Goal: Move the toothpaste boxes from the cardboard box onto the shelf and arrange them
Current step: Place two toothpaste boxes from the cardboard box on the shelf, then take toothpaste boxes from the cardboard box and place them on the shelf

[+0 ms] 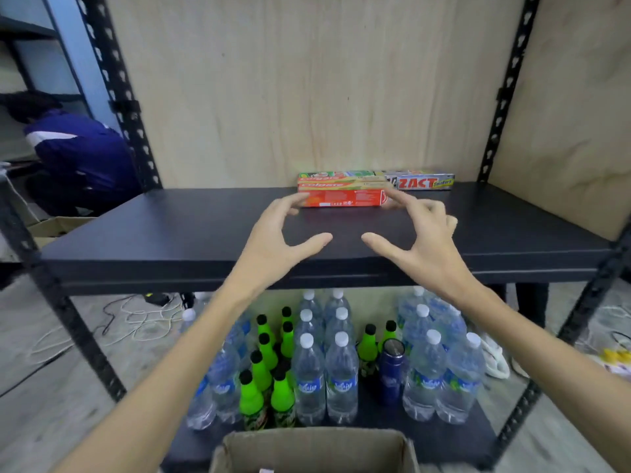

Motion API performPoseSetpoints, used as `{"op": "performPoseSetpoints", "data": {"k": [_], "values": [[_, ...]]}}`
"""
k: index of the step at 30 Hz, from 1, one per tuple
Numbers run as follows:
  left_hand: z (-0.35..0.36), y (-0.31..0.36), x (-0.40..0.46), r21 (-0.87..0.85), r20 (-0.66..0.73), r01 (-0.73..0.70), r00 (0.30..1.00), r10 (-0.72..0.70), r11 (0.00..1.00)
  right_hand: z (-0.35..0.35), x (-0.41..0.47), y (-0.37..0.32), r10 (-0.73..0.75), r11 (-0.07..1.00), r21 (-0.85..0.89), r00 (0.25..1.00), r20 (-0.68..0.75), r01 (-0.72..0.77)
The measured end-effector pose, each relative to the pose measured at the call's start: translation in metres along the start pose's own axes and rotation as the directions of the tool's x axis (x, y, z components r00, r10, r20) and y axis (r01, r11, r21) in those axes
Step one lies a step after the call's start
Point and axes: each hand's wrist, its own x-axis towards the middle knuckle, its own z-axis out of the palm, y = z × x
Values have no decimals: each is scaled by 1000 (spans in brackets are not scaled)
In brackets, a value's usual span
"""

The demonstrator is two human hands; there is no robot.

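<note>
Left hand, right hand flanking red toothpaste box

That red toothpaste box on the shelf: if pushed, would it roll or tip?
The red toothpaste box lies flat on its long side, so it would probably slide on the smooth dark shelf, not roll. Its thin carton likely feels light and dents easily.

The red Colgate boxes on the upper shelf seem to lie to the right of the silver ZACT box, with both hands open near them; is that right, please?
Not quite: the head view shows the red Colgate boxes lying left of the silver ZACT box. Both the left hand and right hand are open near them.
</note>
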Motion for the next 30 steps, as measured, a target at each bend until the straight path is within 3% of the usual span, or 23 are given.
{"op": "performPoseSetpoints", "data": {"k": [3,5,11,15,20,26,30], "values": [[22,2,-72,33,-176,-93,980,97,995,12,-66,-15,-38,999,22,985,-166,42],[43,-18,-125,46,-221,-82,971,90,996,31,-117,-12,-40,998,33,983,-177,46],[93,-108,-253,7,-4,245,969,-245,969,105,-251,41,136,988,51,982,128,-144],[116,-162,-321,22,139,484,865,-482,875,150,-326,77,247,968,-54,898,365,-244],[135,-215,-385,179,289,639,693,-661,748,191,-395,113,315,948,-171,725,612,-267],[168,-251,-419,266,389,730,516,-763,629,235,-439,132,402,910,-263,537,742,-320],[193,-263,-423,280,394,772,449,-802,570,260,-442,135,361,928,-245,517,776,-281]]}}
